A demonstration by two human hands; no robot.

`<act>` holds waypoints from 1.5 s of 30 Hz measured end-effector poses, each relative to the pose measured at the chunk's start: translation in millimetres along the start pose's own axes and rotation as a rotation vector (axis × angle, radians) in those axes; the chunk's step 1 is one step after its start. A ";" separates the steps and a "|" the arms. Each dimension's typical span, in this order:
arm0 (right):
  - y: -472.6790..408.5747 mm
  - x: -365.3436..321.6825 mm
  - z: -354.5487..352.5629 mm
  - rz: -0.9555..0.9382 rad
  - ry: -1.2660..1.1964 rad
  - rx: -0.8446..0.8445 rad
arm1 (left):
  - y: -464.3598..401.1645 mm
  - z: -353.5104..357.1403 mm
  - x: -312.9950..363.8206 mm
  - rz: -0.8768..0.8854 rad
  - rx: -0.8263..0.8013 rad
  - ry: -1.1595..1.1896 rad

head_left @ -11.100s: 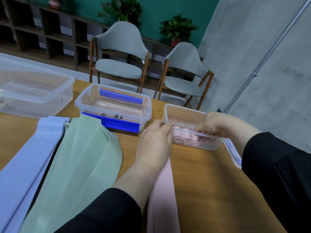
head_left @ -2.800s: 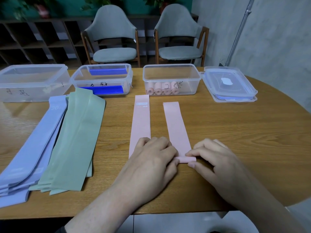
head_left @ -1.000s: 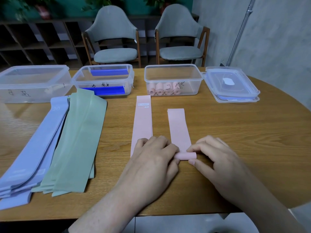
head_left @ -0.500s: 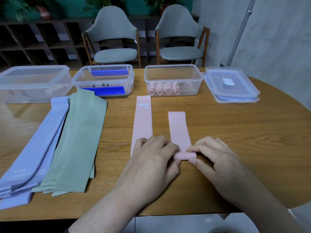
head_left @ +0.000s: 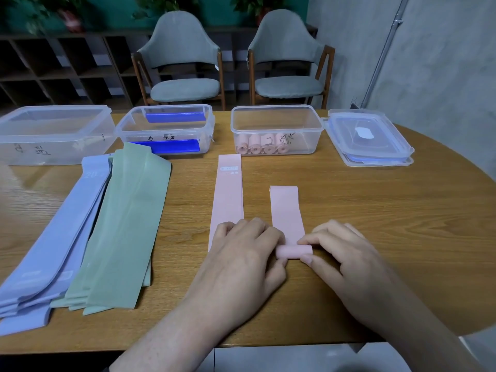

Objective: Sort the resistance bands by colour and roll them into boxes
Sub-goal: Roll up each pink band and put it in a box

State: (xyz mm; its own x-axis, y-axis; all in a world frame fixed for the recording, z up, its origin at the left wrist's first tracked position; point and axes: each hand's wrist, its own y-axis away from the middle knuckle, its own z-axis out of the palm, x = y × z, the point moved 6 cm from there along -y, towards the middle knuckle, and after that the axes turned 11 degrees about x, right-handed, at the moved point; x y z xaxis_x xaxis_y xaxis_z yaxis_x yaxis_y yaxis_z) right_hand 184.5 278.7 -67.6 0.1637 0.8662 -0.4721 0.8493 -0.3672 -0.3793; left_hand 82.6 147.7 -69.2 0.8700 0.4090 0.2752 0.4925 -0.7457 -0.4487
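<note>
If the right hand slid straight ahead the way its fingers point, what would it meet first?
The right hand points up-left at the pink roll that it pinches. Past that, probably the left hand's fingertips, then the flat pink band, though depth is uncertain.

Near end of flat pink band [head_left: 228, 194] hidden under left hand [head_left: 247, 253]. Handwritten marks on clear boxes [head_left: 276, 130] too small to read. Blue bands [head_left: 53, 237] and leftmost box [head_left: 51, 132] cut off by left edge. Forearms cropped at bottom.
</note>
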 end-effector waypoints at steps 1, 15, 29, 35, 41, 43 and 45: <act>-0.2 -0.1 0.3 0.002 0.007 -0.002 | -0.2 0.4 -0.2 0.001 -0.004 -0.005; -0.4 -0.9 0.3 0.015 -0.001 -0.011 | -0.3 0.3 -1.1 0.002 0.022 0.015; -0.5 -0.1 -0.1 0.015 0.005 -0.013 | -0.2 0.7 -1.4 -0.008 0.020 0.016; -0.2 1.0 -0.7 0.025 0.001 0.000 | -0.8 1.5 -1.7 -0.010 0.011 0.007; -0.4 -0.3 -0.6 0.011 0.006 0.001 | -0.1 0.8 -2.6 -0.014 0.016 0.032; -0.2 -0.4 -0.4 0.016 0.009 -0.007 | -0.1 1.3 -2.6 -0.011 0.017 0.030; -0.1 -0.2 -0.9 0.023 0.002 -0.007 | -0.3 1.7 -2.5 -0.009 0.016 0.025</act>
State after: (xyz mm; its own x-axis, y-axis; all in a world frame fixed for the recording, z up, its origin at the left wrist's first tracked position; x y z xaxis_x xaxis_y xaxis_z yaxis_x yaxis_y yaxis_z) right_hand 184.8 279.0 -66.8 0.1841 0.8584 -0.4788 0.8488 -0.3845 -0.3630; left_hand 80.4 147.8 -71.2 0.8646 0.4023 0.3009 0.5012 -0.7334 -0.4593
